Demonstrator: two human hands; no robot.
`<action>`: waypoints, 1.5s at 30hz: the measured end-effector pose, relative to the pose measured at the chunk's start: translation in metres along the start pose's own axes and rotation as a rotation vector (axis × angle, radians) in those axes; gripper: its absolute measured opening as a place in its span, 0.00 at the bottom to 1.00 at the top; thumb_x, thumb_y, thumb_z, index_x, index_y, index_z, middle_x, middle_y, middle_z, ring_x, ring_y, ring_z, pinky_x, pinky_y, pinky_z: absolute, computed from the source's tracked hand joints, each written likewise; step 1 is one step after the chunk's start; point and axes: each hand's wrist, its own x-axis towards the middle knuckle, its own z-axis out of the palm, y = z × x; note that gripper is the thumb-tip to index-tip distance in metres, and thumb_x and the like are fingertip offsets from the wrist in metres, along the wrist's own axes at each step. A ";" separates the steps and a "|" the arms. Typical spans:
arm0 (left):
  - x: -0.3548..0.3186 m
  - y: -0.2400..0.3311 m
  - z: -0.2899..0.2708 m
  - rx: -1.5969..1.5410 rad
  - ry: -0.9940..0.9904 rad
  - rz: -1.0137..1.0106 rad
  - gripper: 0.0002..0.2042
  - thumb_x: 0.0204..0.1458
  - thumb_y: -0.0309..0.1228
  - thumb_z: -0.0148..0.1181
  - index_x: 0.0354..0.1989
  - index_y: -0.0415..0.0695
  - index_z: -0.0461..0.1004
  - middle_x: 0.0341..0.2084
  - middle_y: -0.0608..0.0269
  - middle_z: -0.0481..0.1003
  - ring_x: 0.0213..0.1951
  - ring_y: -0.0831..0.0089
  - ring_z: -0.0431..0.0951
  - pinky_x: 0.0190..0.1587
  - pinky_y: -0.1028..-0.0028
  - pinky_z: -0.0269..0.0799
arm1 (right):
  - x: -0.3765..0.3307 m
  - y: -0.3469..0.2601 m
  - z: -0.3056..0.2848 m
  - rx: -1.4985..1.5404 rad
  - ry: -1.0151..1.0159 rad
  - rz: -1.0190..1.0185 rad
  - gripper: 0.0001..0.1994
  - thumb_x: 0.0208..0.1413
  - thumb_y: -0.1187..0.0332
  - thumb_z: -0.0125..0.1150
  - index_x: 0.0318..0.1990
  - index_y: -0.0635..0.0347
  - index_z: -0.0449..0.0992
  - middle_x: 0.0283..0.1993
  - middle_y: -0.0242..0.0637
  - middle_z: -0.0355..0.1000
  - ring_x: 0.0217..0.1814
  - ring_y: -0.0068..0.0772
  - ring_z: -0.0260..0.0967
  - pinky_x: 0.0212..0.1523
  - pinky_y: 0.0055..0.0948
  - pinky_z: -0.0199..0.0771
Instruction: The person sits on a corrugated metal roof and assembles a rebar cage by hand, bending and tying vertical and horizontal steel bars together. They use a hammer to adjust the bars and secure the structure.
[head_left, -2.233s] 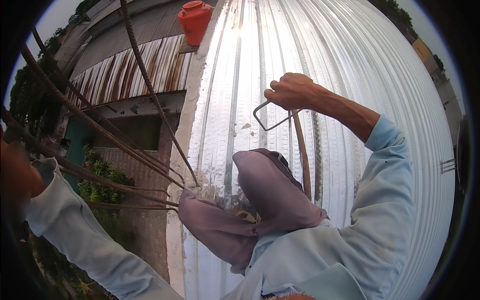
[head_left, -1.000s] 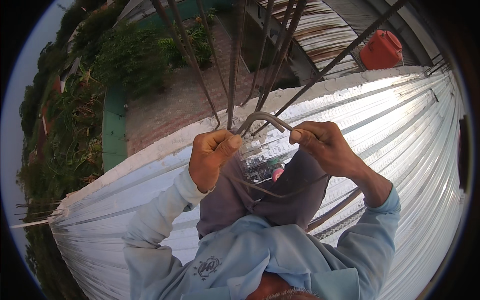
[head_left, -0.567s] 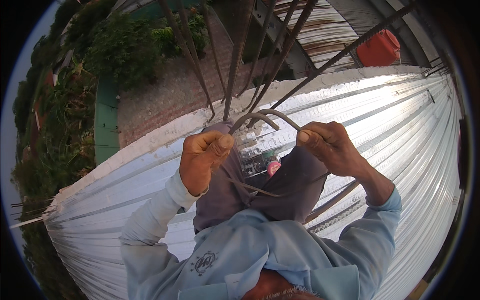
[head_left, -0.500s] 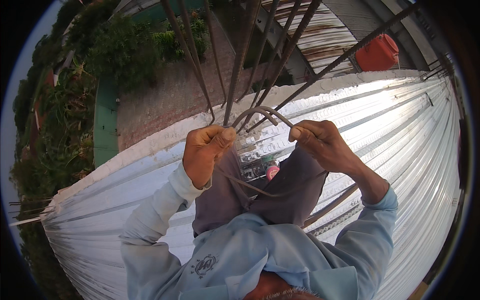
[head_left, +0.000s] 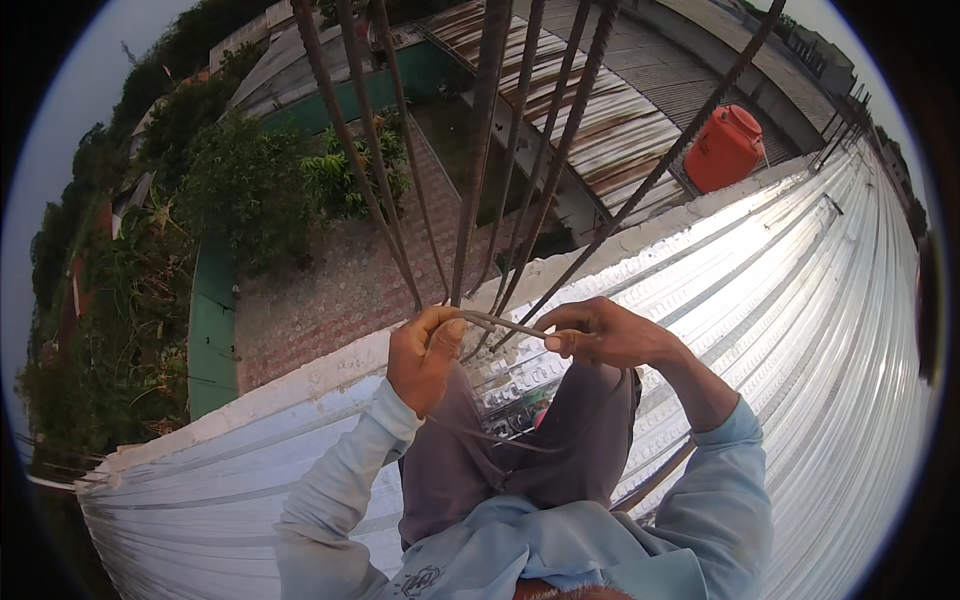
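From my remote seat I see soft, overcast daylight with faint shadows, strong glare off the pale corrugated metal roof sheets at right, fisheye bending of the rusty vertical steel rods, dark vignetted corners, and reasonably sharp focus throughout.

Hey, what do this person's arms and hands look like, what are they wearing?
Both arms wear long, loose, pale blue sleeves with creased cloth. The left sleeve ends at the wrist; the right sleeve stops short of it, leaving some forearm bare. The left hand and right hand are bare: no gloves, rings or watch show.
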 end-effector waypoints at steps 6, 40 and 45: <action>0.015 0.138 -0.002 -0.356 0.098 0.253 0.18 0.63 0.41 0.59 0.46 0.34 0.72 0.22 0.67 0.69 0.14 0.87 0.56 0.14 0.82 0.51 | -0.058 0.040 0.000 0.388 0.575 -0.402 0.21 0.64 0.52 0.60 0.46 0.67 0.76 0.33 0.35 0.74 0.36 0.25 0.71 0.39 0.27 0.72; 0.249 0.577 -0.081 -0.215 0.370 0.850 0.05 0.57 0.23 0.58 0.38 0.34 0.73 0.25 0.56 0.77 0.20 0.79 0.74 0.20 0.81 0.71 | -0.083 -0.420 -0.356 -1.408 1.214 -0.495 0.14 0.60 0.64 0.57 0.44 0.65 0.80 0.32 0.40 0.76 0.30 0.29 0.72 0.30 0.31 0.72; 0.286 0.572 -0.117 -0.173 0.322 0.654 0.05 0.58 0.24 0.54 0.30 0.41 0.72 0.19 0.63 0.76 0.15 0.87 0.69 0.15 0.86 0.67 | -0.083 -0.428 -0.363 -1.519 1.197 -0.507 0.12 0.59 0.66 0.57 0.43 0.66 0.80 0.32 0.42 0.76 0.31 0.32 0.73 0.32 0.33 0.73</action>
